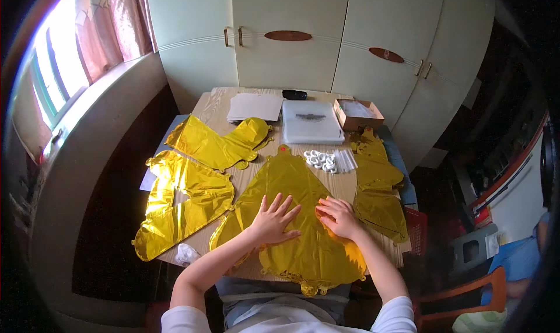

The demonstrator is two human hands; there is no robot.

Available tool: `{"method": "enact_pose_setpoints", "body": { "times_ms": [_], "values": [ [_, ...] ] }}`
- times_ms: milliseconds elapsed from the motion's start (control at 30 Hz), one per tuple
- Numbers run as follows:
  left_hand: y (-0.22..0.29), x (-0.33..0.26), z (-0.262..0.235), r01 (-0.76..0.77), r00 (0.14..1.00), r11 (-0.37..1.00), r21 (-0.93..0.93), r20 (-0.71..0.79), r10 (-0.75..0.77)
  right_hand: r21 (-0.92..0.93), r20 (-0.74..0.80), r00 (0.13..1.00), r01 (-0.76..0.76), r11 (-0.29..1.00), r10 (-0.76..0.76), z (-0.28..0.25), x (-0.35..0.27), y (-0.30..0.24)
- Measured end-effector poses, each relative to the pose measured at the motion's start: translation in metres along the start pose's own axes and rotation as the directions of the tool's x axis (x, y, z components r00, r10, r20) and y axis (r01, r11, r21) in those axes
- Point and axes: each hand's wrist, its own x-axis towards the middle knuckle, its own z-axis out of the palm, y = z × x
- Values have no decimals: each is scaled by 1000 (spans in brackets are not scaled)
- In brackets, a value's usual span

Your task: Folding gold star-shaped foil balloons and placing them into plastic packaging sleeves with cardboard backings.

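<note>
A large gold foil balloon, flat and uninflated, lies across the middle of the table and reaches over its near edge. A small red spot marks the tab at its far tip. On the left of this foil, my left hand rests with its fingers spread. My right hand lies on its right side, fingers stretched out and slightly bent, holding nothing. Further flat gold foil balloons lie around it: one at the far left, another at the near left, and gold foil along the right side.
Beyond the foil are white rings, pale tubes, a translucent plastic case, an open cardboard box, papers and a black object. Crumpled clear plastic sits near left. A wooden chair and seated person are at right.
</note>
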Motion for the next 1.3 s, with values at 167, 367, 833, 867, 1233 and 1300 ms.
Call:
{"method": "enact_pose_setpoints", "body": {
  "times_ms": [167,367,833,867,1233,1300],
  "values": [
    [-3,-5,0,23,999,1000,4,-25,-23,22,9,1000,7,1000,-7,-3,0,-1],
    [-3,-5,-4,27,1000,1000,15,-4,-27,-24,-48,991,-129,991,128,-10,13,-2],
    [-3,-3,-6,26,999,1000,16,18,-26,36,245,833,-520,853,497,-33,60,2],
    [-3,-4,-6,27,999,1000,15,21,-27,96,286,813,-552,828,508,-34,61,1],
    [-4,-3,-7,18,1000,1000,-5,4,-18,52,63,882,-471,881,468,-16,50,16],
    [-4,-3,-7,17,1000,1000,-11,10,-17,85,113,863,-503,860,493,-18,54,16]
  ]
}}
